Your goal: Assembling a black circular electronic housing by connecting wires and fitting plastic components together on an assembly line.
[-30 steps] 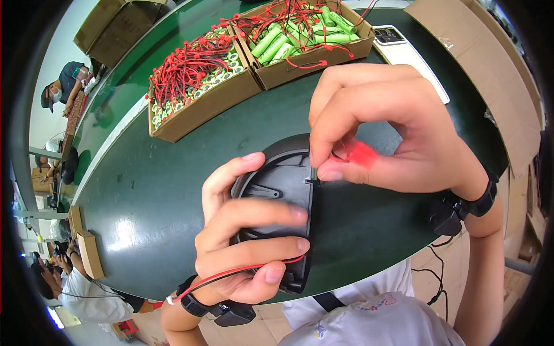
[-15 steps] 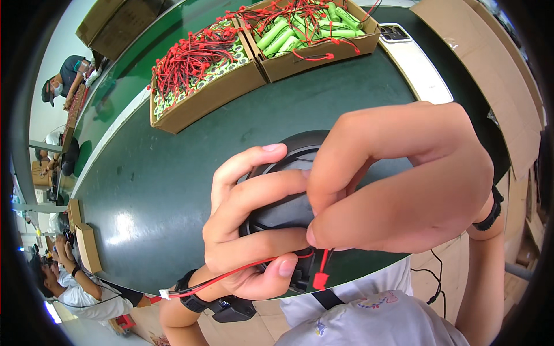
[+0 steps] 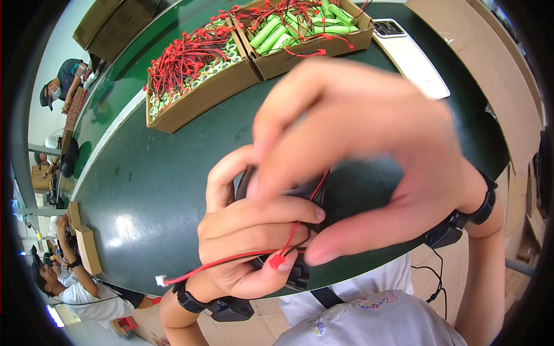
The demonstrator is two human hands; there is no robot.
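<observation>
My left hand [image 3: 248, 233] is wrapped round a black, rounded plastic housing [image 3: 299, 275], mostly hidden by my hands. A red-and-black lead with a white connector [image 3: 160, 281] runs out leftward across my left wrist. Another thin red-and-black lead crosses over the left fingers, its red plug [image 3: 278, 261] lying by the left thumb. Above the housing, my right hand [image 3: 352, 150] is blurred, thumb and fingers spread apart, with nothing visible between them. The right thumb tip is close to the left fingertips.
Two cardboard boxes stand at the far side of the green table [image 3: 138, 190]: one box [image 3: 202, 99] packed with upright green cells and red leads, the other [image 3: 271, 70] with green cells lying loose. A white phone-like object [image 3: 412, 64] lies to their right. Co-workers [image 3: 86, 288] sit at left.
My right hand has moved left and opened from a pinch. The red-plugged lead now lies across my left fingers instead of hanging below the right hand.
</observation>
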